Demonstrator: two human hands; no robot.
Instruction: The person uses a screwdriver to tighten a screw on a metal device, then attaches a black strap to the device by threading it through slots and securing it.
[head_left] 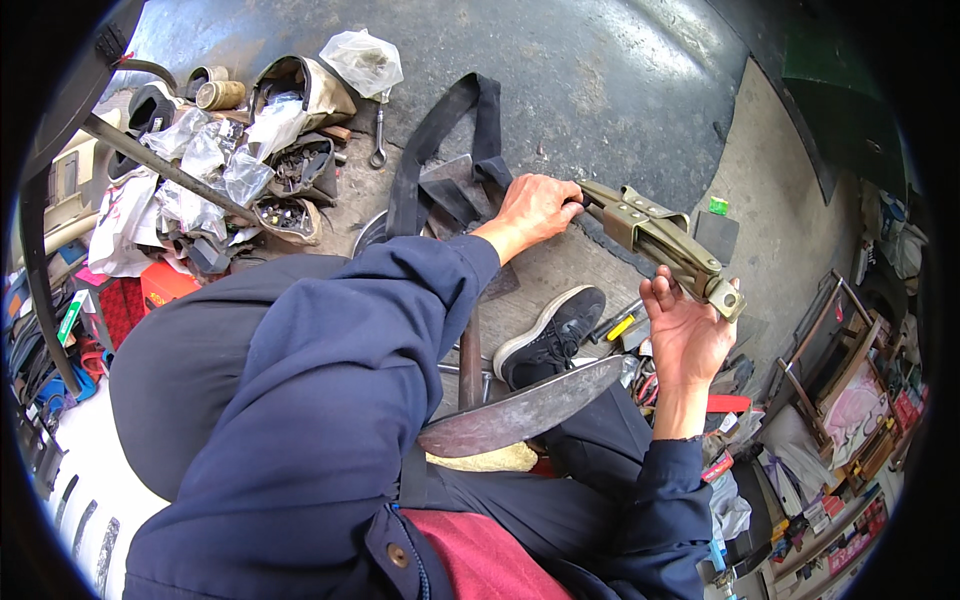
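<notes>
The plate (525, 408), curved and dark, is nearest, on the near side of the shoe (568, 330). A brown handle (470, 362) is left of the shoe; a yellow grip (620, 328) is just right of it. The right hand (690, 335), also right of the shoe, is half open, palm up — its fingertips meet the low end of the linkage (657, 235). Whether it grips or only supports cannot be told. The linkage, olive metal with pivoted arms, is held tilted beyond the shoe and to its right. The left hand (540, 208), beyond the shoe, is closed — thumb against curled fingers — on the linkage's upper end. Farther left beyond the shoe are a black strap (432, 140), a ring-ended rod (379, 145) and a clear bag (362, 62).
</notes>
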